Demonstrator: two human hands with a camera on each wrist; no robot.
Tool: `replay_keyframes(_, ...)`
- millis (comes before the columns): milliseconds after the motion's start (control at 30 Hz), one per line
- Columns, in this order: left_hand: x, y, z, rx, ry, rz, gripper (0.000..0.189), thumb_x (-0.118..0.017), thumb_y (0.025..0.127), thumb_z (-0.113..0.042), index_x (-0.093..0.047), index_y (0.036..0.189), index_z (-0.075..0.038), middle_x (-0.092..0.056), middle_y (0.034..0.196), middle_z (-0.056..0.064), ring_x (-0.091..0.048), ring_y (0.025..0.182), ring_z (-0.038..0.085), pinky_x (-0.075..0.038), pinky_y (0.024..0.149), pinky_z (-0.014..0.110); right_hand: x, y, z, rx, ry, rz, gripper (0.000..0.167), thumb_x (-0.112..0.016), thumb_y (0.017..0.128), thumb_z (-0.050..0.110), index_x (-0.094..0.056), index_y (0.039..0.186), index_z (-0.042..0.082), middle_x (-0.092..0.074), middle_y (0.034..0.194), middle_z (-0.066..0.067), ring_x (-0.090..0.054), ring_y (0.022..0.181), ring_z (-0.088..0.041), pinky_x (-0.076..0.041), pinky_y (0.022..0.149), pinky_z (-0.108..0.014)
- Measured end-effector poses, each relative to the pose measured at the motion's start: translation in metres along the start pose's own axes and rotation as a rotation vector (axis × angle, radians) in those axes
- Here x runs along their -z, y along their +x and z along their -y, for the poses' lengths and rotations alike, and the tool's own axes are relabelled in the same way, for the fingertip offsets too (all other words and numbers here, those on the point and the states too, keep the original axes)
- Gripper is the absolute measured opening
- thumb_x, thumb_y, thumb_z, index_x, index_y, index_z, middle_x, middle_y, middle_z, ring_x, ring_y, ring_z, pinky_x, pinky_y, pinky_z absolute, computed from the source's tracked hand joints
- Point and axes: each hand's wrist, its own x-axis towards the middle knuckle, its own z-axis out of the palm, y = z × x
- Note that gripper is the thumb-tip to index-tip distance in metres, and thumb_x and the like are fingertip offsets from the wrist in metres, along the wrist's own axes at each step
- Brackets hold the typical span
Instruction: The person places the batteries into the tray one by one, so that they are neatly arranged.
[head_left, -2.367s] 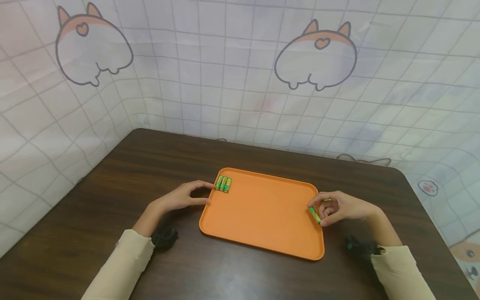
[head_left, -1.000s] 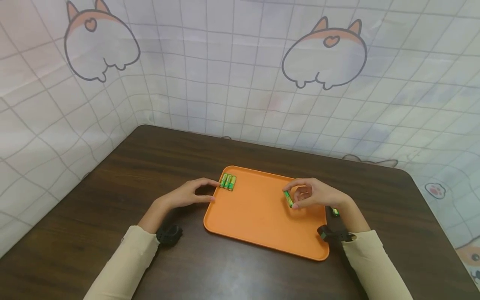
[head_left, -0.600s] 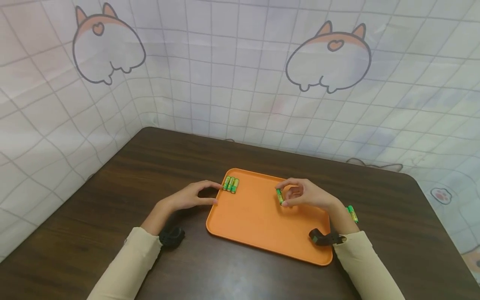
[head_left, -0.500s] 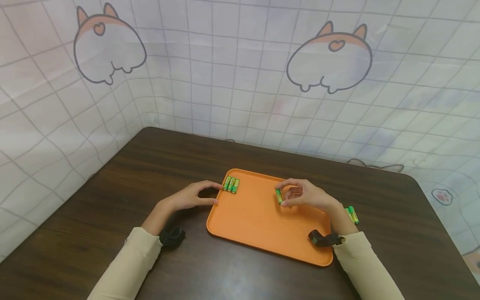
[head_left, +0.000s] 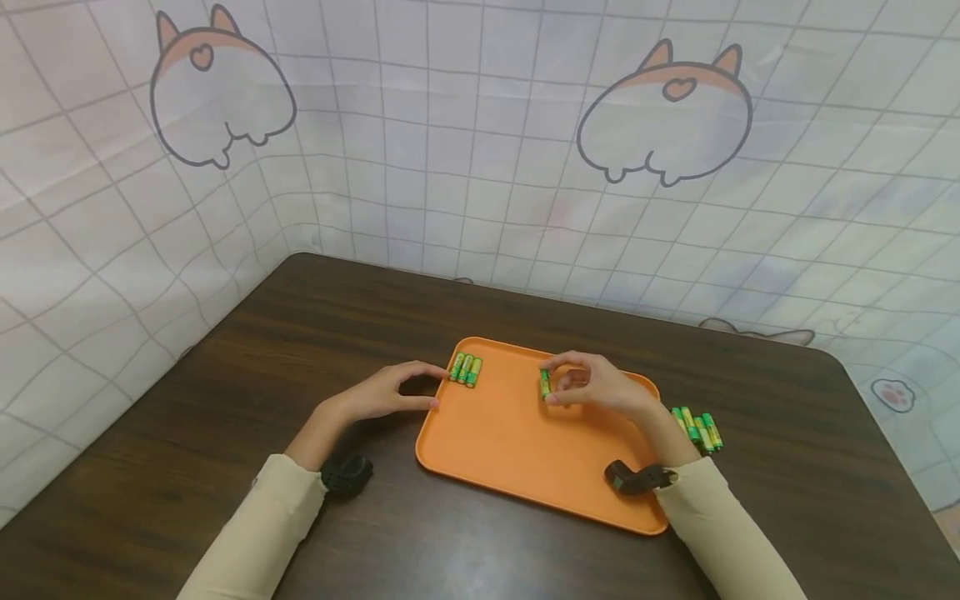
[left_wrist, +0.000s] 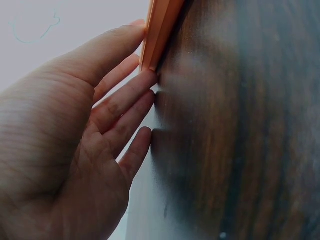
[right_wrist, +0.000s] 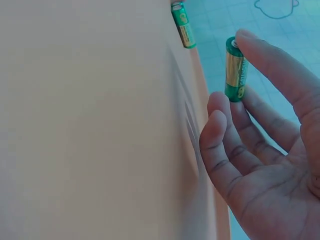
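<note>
My right hand point(head_left: 603, 387) pinches a green and gold battery point(head_left: 545, 384) lengthwise over the orange tray point(head_left: 510, 442). In the right wrist view the thumb is on one end of this battery point(right_wrist: 235, 70), a finger on the other, and the remaining fingers curl loosely below. Three matching batteries point(head_left: 466, 370) lie side by side in the tray's back left corner. My left hand point(head_left: 382, 392) touches the tray's left edge with thumb and index fingertip. The left wrist view has its thumb at the tray rim point(left_wrist: 160, 30), the other fingers nearly straight against the dark tabletop.
Several more green batteries point(head_left: 697, 429) lie on the dark wooden table point(head_left: 360, 308) to the right of the tray, partly hidden by the right forearm. A black wrist camera point(head_left: 633, 478) hangs over the tray's right side. A patterned cloth wall point(head_left: 450, 150) stands behind the table.
My right hand has carried the battery leftward from the tray's right edge to above its middle. More batteries on the table have come into sight behind the forearm. The left hand stays at the tray's edge.
</note>
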Motion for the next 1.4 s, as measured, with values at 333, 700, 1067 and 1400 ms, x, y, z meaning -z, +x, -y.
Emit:
replay_keyframes(333, 0.0, -0.001, 0.001, 0.003, 0.001, -0.008, 0.051, -0.069, 0.093, -0.03, -0.054, 0.138, -0.011, -0.051, 0.141, 0.011, -0.043, 0.134, 0.032, -0.035, 0.108, 0.053, -0.008, 0.014, 0.01, 0.02, 0.044, -0.021, 0.061, -0.078, 0.084, 0.011, -0.05, 0.137, 0.0, -0.066, 0.09, -0.011, -0.064, 0.081, -0.029, -0.051, 0.072, -0.034)
replay_keyframes(700, -0.001, 0.001, 0.004, 0.024, -0.012, 0.002, 0.053, -0.07, 0.092, -0.032, -0.054, 0.139, -0.015, -0.05, 0.143, 0.008, -0.041, 0.136, 0.029, -0.034, 0.109, 0.052, -0.023, 0.028, 0.015, 0.004, 0.125, 0.032, 0.062, -0.076, 0.083, 0.003, -0.047, 0.136, -0.008, -0.068, 0.087, -0.008, -0.066, 0.079, -0.023, -0.051, 0.072, -0.03)
replay_keyframes(1067, -0.002, 0.002, 0.003, 0.029, -0.007, 0.005, 0.054, -0.07, 0.091, -0.034, -0.054, 0.139, -0.015, -0.05, 0.142, 0.008, -0.041, 0.135, 0.028, -0.035, 0.11, 0.05, -0.037, 0.042, 0.014, 0.002, 0.117, -0.043, 0.058, -0.077, 0.083, 0.003, -0.051, 0.134, -0.006, -0.068, 0.086, -0.006, -0.065, 0.078, -0.017, -0.05, 0.071, -0.026)
replay_keyframes(1400, -0.002, 0.002, 0.003, 0.046, -0.025, 0.005, 0.054, -0.07, 0.091, -0.034, -0.053, 0.14, -0.016, -0.049, 0.144, 0.008, -0.04, 0.137, 0.029, -0.033, 0.11, 0.052, -0.049, 0.054, 0.014, -0.032, 0.121, -0.076, 0.056, -0.076, 0.084, 0.006, -0.053, 0.134, -0.003, -0.07, 0.092, -0.005, -0.066, 0.086, -0.014, -0.052, 0.077, -0.027)
